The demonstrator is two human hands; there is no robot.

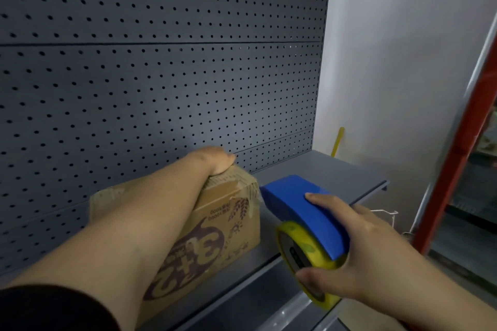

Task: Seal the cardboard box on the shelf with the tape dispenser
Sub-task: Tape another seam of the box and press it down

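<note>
Box [215, 226] on shelf [336, 169], left hand [215, 160] pressing its far edge (fingers hidden); right hand [357, 252] gripping tape dispenser [304, 212] just beside it

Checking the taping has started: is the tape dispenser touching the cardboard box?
Cannot tell. In the head view the tape dispenser's blue nose sits right beside the cardboard box's taped corner, neither contact nor gap plainly visible.

Single head-worn view, angled forward and down. Close to the shelf [322, 169], facing its pegboard back [161, 62].
</note>
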